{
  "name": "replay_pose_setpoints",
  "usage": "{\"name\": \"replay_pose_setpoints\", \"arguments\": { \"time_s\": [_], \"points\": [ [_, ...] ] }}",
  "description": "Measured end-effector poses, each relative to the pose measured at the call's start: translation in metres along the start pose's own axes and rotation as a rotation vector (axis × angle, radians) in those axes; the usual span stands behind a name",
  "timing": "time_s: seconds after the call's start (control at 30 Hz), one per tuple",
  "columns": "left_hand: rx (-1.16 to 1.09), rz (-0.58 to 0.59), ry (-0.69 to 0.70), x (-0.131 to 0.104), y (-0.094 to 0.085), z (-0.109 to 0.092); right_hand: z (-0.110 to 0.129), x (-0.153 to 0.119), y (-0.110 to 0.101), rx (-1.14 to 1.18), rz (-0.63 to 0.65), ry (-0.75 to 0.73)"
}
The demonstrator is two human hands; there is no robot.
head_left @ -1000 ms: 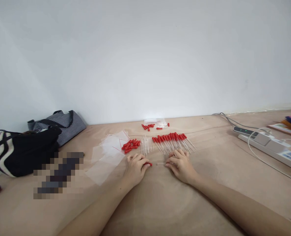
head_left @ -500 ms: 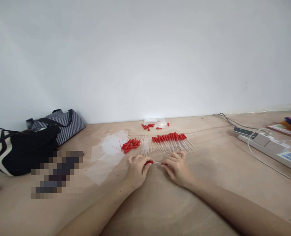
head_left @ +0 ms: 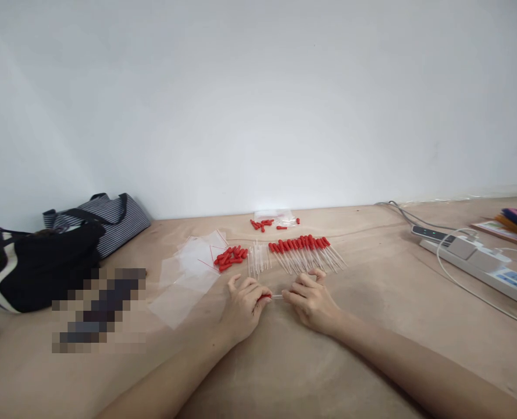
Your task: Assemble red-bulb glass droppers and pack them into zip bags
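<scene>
A clear glass tube (head_left: pixel 277 297) is lying low over the wooden table (head_left: pixel 371 349), bridging both hands: the left hand (head_left: pixel 243 302) is pinching a red rubber cap (head_left: pixel 264 296) on one end, while the right hand (head_left: pixel 311 299) is pinching the other, apparently steadying it. Beyond them are lying finished droppers (head_left: pixel 306 251), bare tubes (head_left: pixel 258 259), loose caps (head_left: pixel 230 258) and plastic bags (head_left: pixel 191 273); nothing is obstructing the hands.

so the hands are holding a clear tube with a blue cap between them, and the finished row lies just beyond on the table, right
Not quite: the cap is red, not blue. In the head view the left hand pinches the red cap and the right hand holds the clear tube between them. The finished row of red-capped tubes does lie just beyond on the table.
</scene>
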State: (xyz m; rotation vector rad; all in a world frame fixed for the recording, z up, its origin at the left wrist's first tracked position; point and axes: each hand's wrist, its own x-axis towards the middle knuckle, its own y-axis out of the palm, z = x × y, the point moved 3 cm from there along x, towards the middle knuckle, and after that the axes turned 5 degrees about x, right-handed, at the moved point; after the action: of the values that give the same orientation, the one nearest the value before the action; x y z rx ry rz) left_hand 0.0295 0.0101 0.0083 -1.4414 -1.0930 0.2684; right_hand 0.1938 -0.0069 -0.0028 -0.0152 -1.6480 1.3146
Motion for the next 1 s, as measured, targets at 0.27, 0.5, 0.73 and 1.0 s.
{"name": "replay_pose_setpoints", "arguments": {
  "time_s": [0.27,0.5,0.73,1.0],
  "points": [
    [-0.026,-0.054,0.022,-0.001,-0.002,-0.003,0.002,0.004,0.003,0.104,-0.017,0.128],
    [-0.008,-0.040,0.026,-0.002,-0.002,-0.004,0.003,0.009,0.008,0.107,0.039,0.144],
    [0.006,-0.029,0.037,-0.003,0.000,-0.002,0.004,0.012,0.014,0.117,0.140,0.164],
    [0.025,0.005,0.029,0.001,-0.007,0.010,-0.004,0.015,0.005,0.179,0.186,0.226]
  ]
}}
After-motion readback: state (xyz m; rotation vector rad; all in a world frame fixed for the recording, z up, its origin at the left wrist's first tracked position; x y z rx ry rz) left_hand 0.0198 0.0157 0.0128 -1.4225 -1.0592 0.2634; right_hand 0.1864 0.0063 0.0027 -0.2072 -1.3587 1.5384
